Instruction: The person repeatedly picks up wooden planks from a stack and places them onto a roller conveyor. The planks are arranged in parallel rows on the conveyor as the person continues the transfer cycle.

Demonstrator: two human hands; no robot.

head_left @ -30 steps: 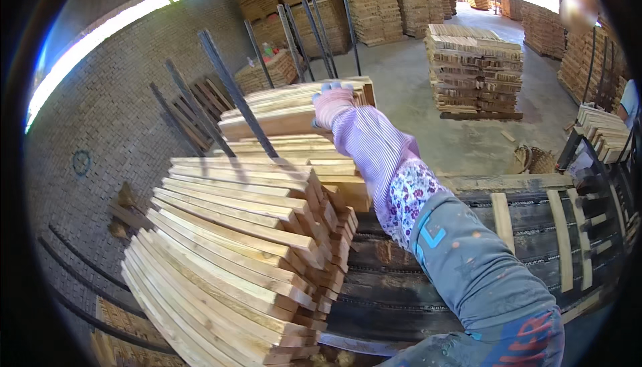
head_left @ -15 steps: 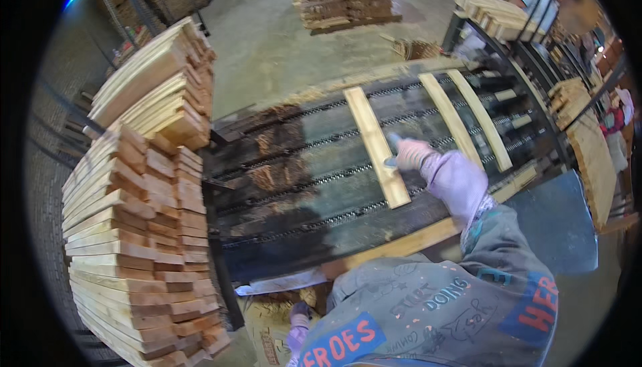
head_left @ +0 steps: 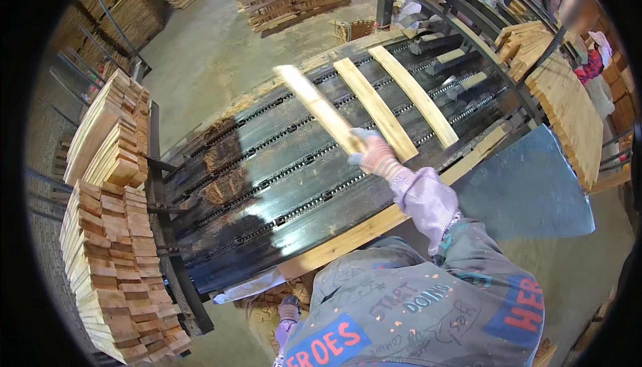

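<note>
My right hand (head_left: 373, 155), in a striped glove with grey-blue fingertips, is closed on the near end of a pale wooden plank (head_left: 315, 105). The plank slants away to the far left over the chain conveyor (head_left: 267, 196), its far end smeared by motion. Just right of it, a second plank (head_left: 376, 109) and a slightly curved third plank (head_left: 416, 97) lie across the chains. Down by the conveyor's near edge hangs my gloved left hand (head_left: 289, 308). It is small and dark, and its fingers do not show clearly.
Tall stacks of boards (head_left: 114, 260) stand at the left end, beside a black metal frame (head_left: 175, 273). A blue-grey sheet (head_left: 528, 186) lies to the right, near a leaning wooden panel (head_left: 568, 123). Another person (head_left: 578, 12) is at the far right. A wicker basket (head_left: 354, 30) sits beyond the conveyor.
My view has swung to the right. My right hand has shifted to the plank's near end, and the plank's far end now blurs with movement. My left hand stays low by the conveyor.
</note>
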